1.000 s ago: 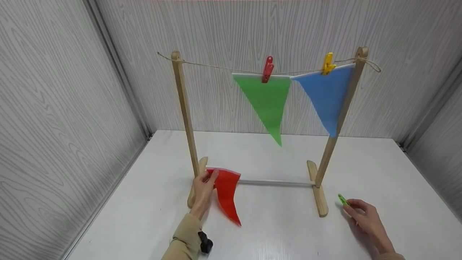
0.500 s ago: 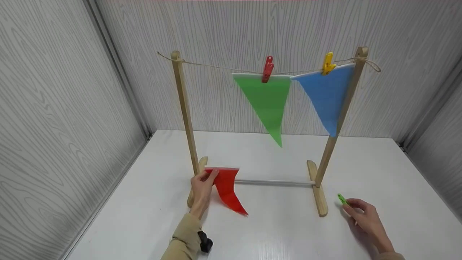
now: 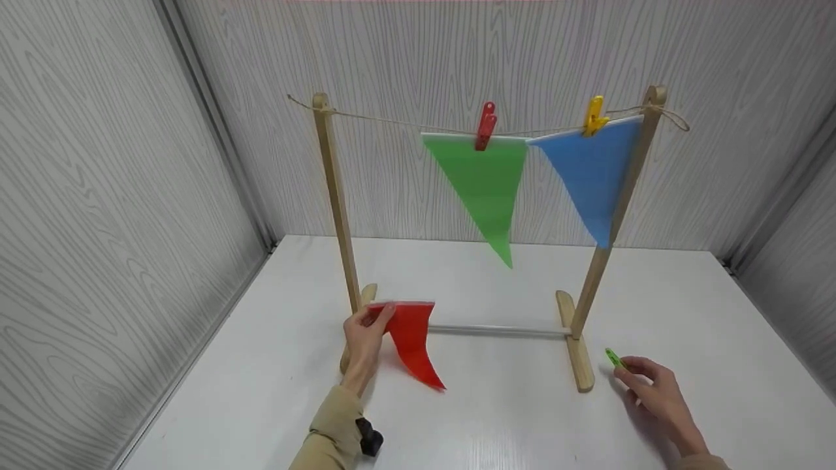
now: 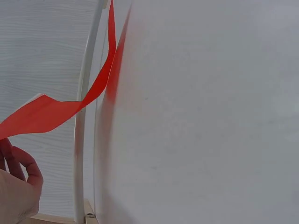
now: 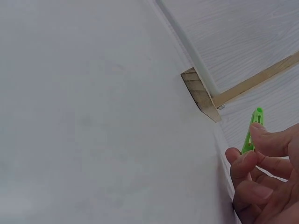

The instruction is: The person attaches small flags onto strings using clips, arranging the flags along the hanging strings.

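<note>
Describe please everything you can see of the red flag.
The red flag is a thin triangular pennant, glossy like plastic film, with a pale strip along its top edge. The left hand pinches its upper left corner beside the wooden stand's left foot. It hangs curved, its point touching the white table.

Two pennants (image 3: 483, 176) hang right on the string (image 3: 405, 124); third pennant (image 3: 411, 339) below left.

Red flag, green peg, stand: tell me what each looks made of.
Red flag: thin glossy plastic film or coated fabric, judging by its sheen and limp curl. Green peg: moulded plastic, bright uniform colour, smooth edges. Stand: pale unpainted wood, grain visible on its foot, with a white crossbar of unclear material.
</note>
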The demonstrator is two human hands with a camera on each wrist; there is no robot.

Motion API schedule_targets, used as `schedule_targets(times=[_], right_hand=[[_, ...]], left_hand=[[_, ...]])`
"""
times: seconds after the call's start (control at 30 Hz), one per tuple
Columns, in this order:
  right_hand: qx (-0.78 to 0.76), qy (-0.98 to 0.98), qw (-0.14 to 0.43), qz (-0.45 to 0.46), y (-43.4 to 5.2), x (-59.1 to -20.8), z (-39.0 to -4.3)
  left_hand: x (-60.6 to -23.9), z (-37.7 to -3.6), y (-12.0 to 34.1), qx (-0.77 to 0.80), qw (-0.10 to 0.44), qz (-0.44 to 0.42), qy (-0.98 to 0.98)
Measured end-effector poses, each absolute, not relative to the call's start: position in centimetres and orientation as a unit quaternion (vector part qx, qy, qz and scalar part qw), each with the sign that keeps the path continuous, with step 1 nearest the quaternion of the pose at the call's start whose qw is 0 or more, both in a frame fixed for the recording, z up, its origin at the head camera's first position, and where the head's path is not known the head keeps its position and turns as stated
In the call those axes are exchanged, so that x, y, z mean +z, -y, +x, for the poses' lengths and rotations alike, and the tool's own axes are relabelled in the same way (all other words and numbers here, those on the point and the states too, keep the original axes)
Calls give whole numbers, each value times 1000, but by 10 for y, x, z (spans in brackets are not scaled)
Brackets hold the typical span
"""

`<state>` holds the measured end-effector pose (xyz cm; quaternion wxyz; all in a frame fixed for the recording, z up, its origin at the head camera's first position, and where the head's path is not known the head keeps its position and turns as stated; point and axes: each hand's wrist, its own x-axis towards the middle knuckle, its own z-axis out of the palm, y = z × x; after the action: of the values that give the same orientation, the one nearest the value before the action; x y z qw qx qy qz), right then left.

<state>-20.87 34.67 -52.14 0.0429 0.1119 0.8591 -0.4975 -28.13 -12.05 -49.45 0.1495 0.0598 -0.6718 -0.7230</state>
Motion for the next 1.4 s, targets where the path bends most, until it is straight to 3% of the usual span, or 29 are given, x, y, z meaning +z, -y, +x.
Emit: schedule_targets(times=[0.53,1.4], right_hand=[[-538,-837,34,92,-325,-510,-214],[-691,-717,-90,-16,-271,-457,-220]], left_hand=[[-482,-280,123,-733,156,66,659],[-447,-269,132,-750,161,28,641]])
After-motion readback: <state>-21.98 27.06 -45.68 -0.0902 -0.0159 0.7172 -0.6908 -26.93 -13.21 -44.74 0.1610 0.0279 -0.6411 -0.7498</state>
